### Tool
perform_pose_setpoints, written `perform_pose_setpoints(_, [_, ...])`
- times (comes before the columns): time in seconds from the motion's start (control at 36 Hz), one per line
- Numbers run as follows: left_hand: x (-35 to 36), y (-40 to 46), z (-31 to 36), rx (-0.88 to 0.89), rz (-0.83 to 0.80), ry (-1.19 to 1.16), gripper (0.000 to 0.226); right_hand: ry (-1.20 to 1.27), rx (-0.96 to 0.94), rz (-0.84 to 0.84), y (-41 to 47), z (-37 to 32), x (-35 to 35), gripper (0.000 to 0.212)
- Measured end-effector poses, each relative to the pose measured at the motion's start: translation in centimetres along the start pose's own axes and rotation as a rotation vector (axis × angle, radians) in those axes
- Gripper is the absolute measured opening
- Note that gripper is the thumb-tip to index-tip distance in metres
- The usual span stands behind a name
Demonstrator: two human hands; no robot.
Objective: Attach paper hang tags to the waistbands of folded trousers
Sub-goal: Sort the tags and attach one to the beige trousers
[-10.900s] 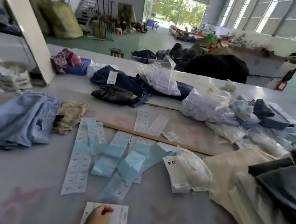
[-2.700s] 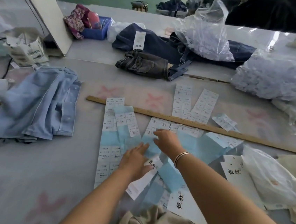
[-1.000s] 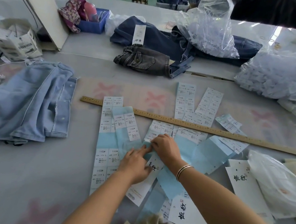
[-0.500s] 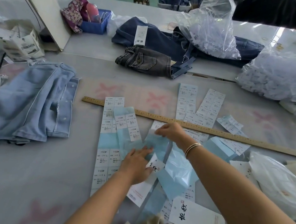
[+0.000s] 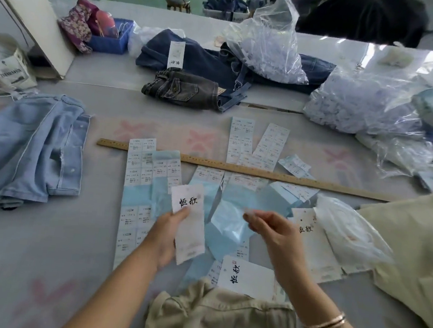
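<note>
Hang tag of white paper, long and narrow, with black brush characters (image 5: pixel 188 221): held above the grey table (image 5: pixel 42 239) near centre frame, tilted, its lower left edge gripped by the left hand (image 5: pixel 169 235) with the thumb on the face. Small print at its lower end is too blurred to read.

Right hand (image 5: pixel 273 232), at 3 o'clock of the tag and apart from it, pinches something small and pale between thumb and fingertips; motion blur prevents identification. A gold bangle (image 5: pixel 325 323) sits on that wrist.

At 6 o'clock, beige folded trousers (image 5: pixel 220 322) lie at the bottom edge, cut off by the frame. A second white tag (image 5: pixel 247 275) rests against their upper edge, partly overlapped by the right forearm.

Under the hands, pale blue backing sheets with white size stickers (image 5: pixel 138 182) are spread out; several overlap, and their print is illegible. A long wooden ruler (image 5: pixel 236 167) crosses the table at 12 o'clock of the tag, partly covered by sheets.

At 9 o'clock lies a light blue denim garment (image 5: pixel 30 144), cut off at the left edge. At 12 o'clock, further back, lie dark folded jeans (image 5: pixel 183 89). At 1 to 2 o'clock, clear plastic bags (image 5: pixel 371 105) hold small pale items, indistinct.
</note>
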State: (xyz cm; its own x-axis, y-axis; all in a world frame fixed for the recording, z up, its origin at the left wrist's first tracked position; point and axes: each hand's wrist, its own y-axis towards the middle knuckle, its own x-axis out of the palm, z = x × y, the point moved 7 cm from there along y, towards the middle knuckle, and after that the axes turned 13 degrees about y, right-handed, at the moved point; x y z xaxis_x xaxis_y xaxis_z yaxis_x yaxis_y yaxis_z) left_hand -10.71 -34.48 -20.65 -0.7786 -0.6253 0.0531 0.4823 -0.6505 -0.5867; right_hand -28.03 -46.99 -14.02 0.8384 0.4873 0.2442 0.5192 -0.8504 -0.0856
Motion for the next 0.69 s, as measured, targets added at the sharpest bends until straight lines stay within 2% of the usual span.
perform_pose_setpoints(0.06, [2.8,-2.4,-0.9,-0.13,-0.156,-0.228,0.033,-0.177,-0.225,-0.067,-3.4,-1.5,0.4,0.018])
perform_pose_setpoints(0.11, [5.1,-4.5,-1.4,-0.191,-0.231,-0.275,0.038,-0.348,-0.424,-0.137,-6.4,-2.3,0.9,0.015])
perform_pose_setpoints(0.19, [7.7,-6.9,-2.1,-0.234,-0.332,-0.324,0.044,-0.43,-0.495,-0.195,-9.2,-2.2,0.5,0.008])
perform_pose_setpoints(0.33, [10.1,-9.3,-2.7,-0.233,-0.458,-0.312,0.048,-0.536,-0.534,-0.184,-10.7,-2.5,-1.3,0.006])
perform_pose_setpoints(0.39, [10.6,-10.0,-2.7,-0.22,-0.467,-0.276,0.047,-0.594,-0.524,-0.178,-11.0,-2.6,-2.0,0.007])
perform_pose_setpoints(0.47, [11.4,-10.9,-2.9,-0.212,-0.452,-0.242,0.047,-0.744,-0.635,-0.192,-11.9,-3.1,-2.4,0.004])
perform_pose_setpoints(0.56, [12.6,-11.5,-3.2,-0.198,-0.418,-0.161,0.034,-0.825,-0.646,-0.226,-12.6,-3.2,-3.2,0.005])
perform_pose_setpoints(0.64, [13.9,-11.5,-4.2,-0.216,-0.393,-0.096,0.033,-0.947,-0.697,-0.264,-13.4,-3.3,-4.2,0.016])
perform_pose_setpoints(0.69, [14.4,-11.3,-4.9,-0.258,-0.378,-0.138,0.033,-1.054,-0.74,-0.304,-13.9,-3.4,-4.8,0.023])
